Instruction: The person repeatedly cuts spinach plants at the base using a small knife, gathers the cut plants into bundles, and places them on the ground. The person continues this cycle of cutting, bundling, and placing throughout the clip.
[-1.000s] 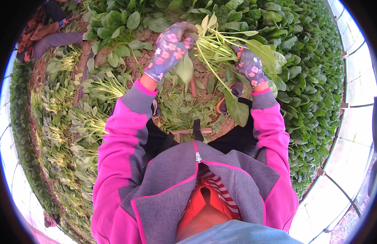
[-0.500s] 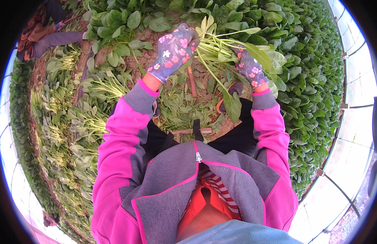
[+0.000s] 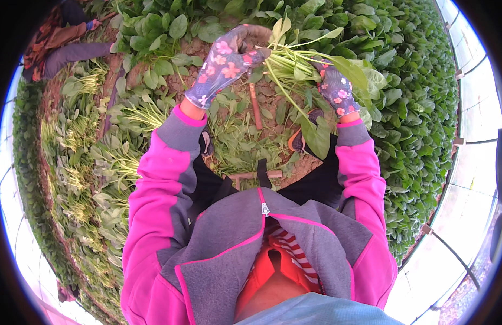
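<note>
A bunch of spinach (image 3: 288, 64) is in my gloved right hand (image 3: 333, 89), its pale stems pointing left and its broad leaves hanging over the right side. The fingers of that hand are partly hidden behind the leaves. To the left of the stems, my left hand (image 3: 229, 62), in a matching floral glove, curves its fingers with a gap between thumb and forefinger. Its fingertips come close to the stem ends; whether they touch cannot be told. One long leaf (image 3: 316, 135) droops from the bunch toward my right shoe (image 3: 302, 138).
A wooden handle (image 3: 255, 106) lies on the soil between my feet, among scattered leaves. Close to my knees is a wooden bar (image 3: 251, 175). Dense spinach plants (image 3: 408, 135) grow at right; picked bunches (image 3: 145, 115) lie at left. Another person (image 3: 56, 46) is at far left.
My left hand has loosened from the stem ends and shifted slightly left, its thumb and fingers parting. The right hand still holds the bunch, a little lower.
</note>
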The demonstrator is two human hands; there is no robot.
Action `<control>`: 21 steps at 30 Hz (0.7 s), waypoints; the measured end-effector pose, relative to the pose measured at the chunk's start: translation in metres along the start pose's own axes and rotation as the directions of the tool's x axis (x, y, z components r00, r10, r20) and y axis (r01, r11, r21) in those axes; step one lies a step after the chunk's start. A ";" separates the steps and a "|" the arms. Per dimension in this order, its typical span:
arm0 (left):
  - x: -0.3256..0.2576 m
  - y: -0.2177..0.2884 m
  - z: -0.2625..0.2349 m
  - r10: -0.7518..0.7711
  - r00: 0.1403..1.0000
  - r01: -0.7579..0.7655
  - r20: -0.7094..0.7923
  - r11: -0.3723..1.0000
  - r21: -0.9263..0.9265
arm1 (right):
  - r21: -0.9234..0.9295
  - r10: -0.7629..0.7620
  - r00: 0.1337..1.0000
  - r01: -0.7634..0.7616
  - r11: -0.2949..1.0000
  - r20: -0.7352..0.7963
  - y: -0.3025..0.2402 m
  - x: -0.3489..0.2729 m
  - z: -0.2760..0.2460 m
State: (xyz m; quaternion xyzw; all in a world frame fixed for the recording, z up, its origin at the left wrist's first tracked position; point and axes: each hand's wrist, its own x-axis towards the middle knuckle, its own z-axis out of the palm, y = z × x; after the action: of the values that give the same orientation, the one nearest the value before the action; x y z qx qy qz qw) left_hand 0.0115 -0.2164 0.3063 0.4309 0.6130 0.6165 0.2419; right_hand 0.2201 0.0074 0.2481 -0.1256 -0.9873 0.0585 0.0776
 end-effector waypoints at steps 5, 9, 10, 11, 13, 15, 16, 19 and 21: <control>-0.003 -0.007 0.024 -0.179 0.981 0.192 0.073 0.950 -0.244 | -0.132 -0.043 0.999 0.043 0.990 0.000 0.001 0.004 0.015; -0.005 -0.005 0.023 -0.134 0.990 0.126 -0.047 0.982 -0.144 | -0.051 -0.168 0.933 0.160 0.986 -0.317 -0.002 0.008 0.012; -0.003 -0.004 0.021 -0.121 0.988 0.112 -0.099 0.990 -0.083 | 0.073 -0.127 0.922 0.165 0.984 -0.365 -0.005 0.009 0.010; -0.002 -0.003 0.017 -0.103 0.983 0.101 -0.150 0.995 -0.021 | 0.045 -0.113 0.928 0.137 0.990 -0.356 -0.007 0.009 0.006; 0.003 0.000 0.012 -0.030 0.975 0.016 -0.218 0.998 -0.065 | -0.016 -0.094 0.934 0.094 0.995 -0.345 -0.008 0.008 0.000; 0.005 0.003 0.009 0.171 0.963 -0.146 -0.207 0.980 0.133 | -0.049 -0.079 0.956 0.067 0.997 -0.284 -0.008 0.008 -0.003; 0.003 0.005 0.010 0.270 0.951 -0.196 -0.151 0.904 0.380 | -0.065 -0.083 0.960 0.068 0.996 -0.266 -0.006 0.007 -0.003; 0.004 0.008 0.019 0.432 0.892 -0.396 0.134 0.602 0.693 | -0.119 -0.227 0.895 0.196 0.973 -0.385 0.001 0.004 0.004; 0.003 0.008 0.026 0.408 0.906 -0.358 0.109 0.605 0.711 | -0.082 -0.173 0.948 0.156 0.984 -0.267 0.005 0.002 0.011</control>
State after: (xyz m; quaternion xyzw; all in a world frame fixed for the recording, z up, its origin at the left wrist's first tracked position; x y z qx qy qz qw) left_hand 0.0332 -0.2004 0.3114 0.5913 0.7043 0.3790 -0.1028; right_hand 0.2173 0.0116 0.2371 -0.0520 -0.9754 0.0042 0.2139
